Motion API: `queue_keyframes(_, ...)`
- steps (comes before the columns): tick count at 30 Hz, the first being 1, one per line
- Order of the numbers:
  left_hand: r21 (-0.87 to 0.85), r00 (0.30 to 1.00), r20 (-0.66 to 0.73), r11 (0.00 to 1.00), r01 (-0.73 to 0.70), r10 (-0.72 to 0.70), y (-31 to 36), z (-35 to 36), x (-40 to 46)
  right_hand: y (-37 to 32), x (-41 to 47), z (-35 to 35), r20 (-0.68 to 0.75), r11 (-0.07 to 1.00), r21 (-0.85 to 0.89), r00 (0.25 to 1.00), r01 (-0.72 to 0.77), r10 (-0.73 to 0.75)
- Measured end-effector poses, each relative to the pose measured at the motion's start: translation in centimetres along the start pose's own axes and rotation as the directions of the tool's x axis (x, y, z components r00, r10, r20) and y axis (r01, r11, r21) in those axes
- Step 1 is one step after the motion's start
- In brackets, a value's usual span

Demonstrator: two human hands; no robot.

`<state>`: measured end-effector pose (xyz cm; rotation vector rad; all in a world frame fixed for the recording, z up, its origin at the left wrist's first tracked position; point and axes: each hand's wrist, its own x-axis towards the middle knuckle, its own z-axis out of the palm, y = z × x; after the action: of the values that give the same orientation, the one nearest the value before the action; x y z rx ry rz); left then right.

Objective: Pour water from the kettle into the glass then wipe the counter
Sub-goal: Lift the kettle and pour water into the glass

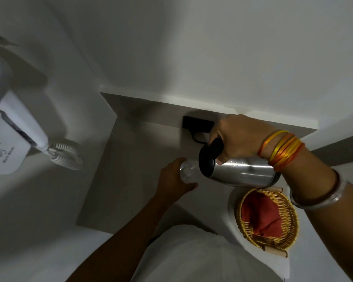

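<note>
The shiny stainless-steel kettle with a black lid (240, 171) is tipped nearly onto its side above the grey counter (135, 159). Its long axis runs almost level from right to left, base toward the right, black lid and spout end pointing left and slightly down at the clear drinking glass (189, 171). The lid end sits just over the glass rim, touching or nearly so; whether water is running cannot be told. The right hand (238, 137) is wrapped closed around the kettle's black handle from above, with orange and yellow bangles on the wrist and a silver bangle further up the forearm. The left hand (174, 178) is curled around the glass from its left side, steadying it upright on the counter. Just below the kettle's base stands a round woven wicker basket (291, 220) holding a red folded cloth (261, 214). Behind the kettle, against the white wall, lies a black kettle base with cord (198, 125). Far left, a white wall-mounted hair dryer with coiled cord (14, 139) hangs well apart.
</note>
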<state>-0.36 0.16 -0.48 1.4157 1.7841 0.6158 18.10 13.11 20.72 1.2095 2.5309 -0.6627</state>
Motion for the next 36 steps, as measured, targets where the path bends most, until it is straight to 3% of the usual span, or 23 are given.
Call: queue_keyframes(36,0.116,0.997,-0.011,0.99,-0.075,0.077,-0.7,0.6,0.1,-2.8,0.4,-2.9,0.239,0.984,-0.097,0.956,-0.151,0.17)
